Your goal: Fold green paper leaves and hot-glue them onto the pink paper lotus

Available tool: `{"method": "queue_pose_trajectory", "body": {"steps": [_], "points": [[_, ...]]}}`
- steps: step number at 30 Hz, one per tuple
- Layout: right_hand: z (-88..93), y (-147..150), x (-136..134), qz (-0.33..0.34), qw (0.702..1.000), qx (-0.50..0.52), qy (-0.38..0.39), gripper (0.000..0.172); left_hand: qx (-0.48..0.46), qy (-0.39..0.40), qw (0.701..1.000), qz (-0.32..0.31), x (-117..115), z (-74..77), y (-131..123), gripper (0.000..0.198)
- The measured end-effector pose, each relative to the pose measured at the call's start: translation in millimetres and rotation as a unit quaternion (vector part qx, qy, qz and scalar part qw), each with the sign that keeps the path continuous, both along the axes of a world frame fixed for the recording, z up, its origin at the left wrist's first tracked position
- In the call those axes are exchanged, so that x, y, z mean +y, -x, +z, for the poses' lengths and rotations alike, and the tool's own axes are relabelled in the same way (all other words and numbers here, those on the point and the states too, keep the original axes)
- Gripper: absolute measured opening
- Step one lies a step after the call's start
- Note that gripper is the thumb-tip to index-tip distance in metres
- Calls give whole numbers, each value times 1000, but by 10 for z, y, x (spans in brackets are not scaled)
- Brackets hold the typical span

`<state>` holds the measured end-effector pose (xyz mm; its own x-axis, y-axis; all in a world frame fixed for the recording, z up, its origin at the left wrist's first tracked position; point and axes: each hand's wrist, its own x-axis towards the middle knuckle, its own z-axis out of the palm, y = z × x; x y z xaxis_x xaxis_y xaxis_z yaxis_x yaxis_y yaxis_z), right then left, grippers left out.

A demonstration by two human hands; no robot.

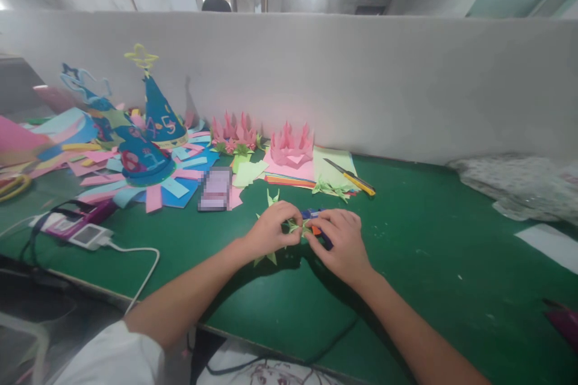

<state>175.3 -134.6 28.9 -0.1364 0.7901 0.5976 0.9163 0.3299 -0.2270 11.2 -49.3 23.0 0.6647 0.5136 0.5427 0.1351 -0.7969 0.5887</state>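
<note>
Between my two hands is a small folded green paper leaf piece [303, 229]. My left hand [275, 227] pinches it from the left with thumb and forefinger, and my right hand [339, 240] pinches its right side. More pointed green paper leaves [270, 257] lie on the table under and beside my left hand. Partly hidden behind my right hand is a dark blue object with an orange part [311, 214], whose kind I cannot make out. Further back stand a pink paper lotus [292, 144] and a second pink lotus with green leaves [235, 132].
A yellow utility knife [356, 179] rests on stacked coloured paper [332, 159], near loose green leaves [332, 187]. Left of them are a phone [215, 189], blue party hats [163, 117] and a power strip [67, 222] with a white cable. A plastic bag [506, 186] lies right.
</note>
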Motion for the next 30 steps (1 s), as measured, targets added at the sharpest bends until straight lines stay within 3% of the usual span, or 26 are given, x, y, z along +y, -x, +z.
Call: {"method": "queue_pose_trajectory", "body": {"steps": [14, 21, 26, 30], "points": [[2, -19, -10, -2, 1000, -16, -1, 14, 14, 83, 996, -12, -15, 1, 3, 7], [7, -27, -1, -17, 998, -49, -24, 16, -33, 78, 996, -35, -42, 89, 5, 17], [11, -65, 9, -28, 998, -62, -20, 17, -81, 64, 994, 18, 2, 80, 28, 20], [27, -75, 14, -33, 997, -56, -28, 18, -41, -12, 994, 98, 136, 76, 107, 13]]}}
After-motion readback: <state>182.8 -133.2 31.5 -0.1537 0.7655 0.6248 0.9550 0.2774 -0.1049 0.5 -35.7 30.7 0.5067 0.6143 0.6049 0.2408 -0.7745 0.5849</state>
